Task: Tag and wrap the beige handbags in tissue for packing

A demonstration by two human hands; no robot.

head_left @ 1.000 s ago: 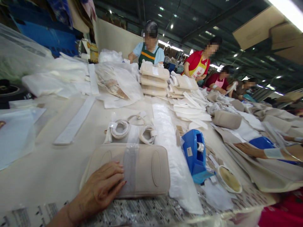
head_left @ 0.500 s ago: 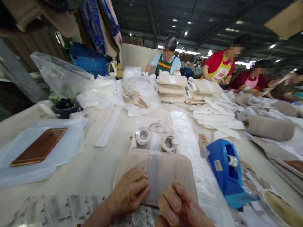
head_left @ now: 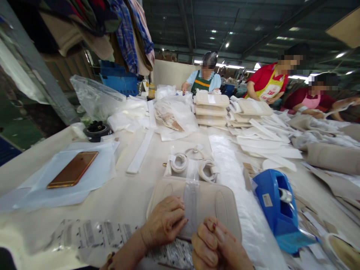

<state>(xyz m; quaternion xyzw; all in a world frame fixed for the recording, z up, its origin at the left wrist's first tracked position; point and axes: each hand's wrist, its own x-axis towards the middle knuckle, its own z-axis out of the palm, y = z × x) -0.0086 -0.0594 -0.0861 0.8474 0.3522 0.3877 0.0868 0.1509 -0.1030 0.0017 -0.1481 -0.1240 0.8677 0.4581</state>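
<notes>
A beige bag (head_left: 206,202) lies flat in front of me, with a clear plastic strip (head_left: 192,195) across its middle. At its far side, two coiled beige straps (head_left: 179,162) lie in clear wrapping. My left hand (head_left: 165,221) rests on the left part of the bag, palm down, its thumb apart from the bent fingers. Over the bag's near right corner, my right hand (head_left: 215,243) is closed, with thumb and forefinger pinched together. Whatever sits in that pinch, if anything, is too small to make out.
To the right stand a blue tape dispenser (head_left: 277,206) and a tape roll (head_left: 343,249). A phone (head_left: 73,169) lies on sheets at left. Clear printed plastic (head_left: 92,236) is in front. Stacked beige bags (head_left: 211,110) stand at the back; several people work beyond.
The view has shifted slightly, so everything sits further right. Both hands keep nearly the same pose at the bag; the right thumb and forefinger have turned a little.
</notes>
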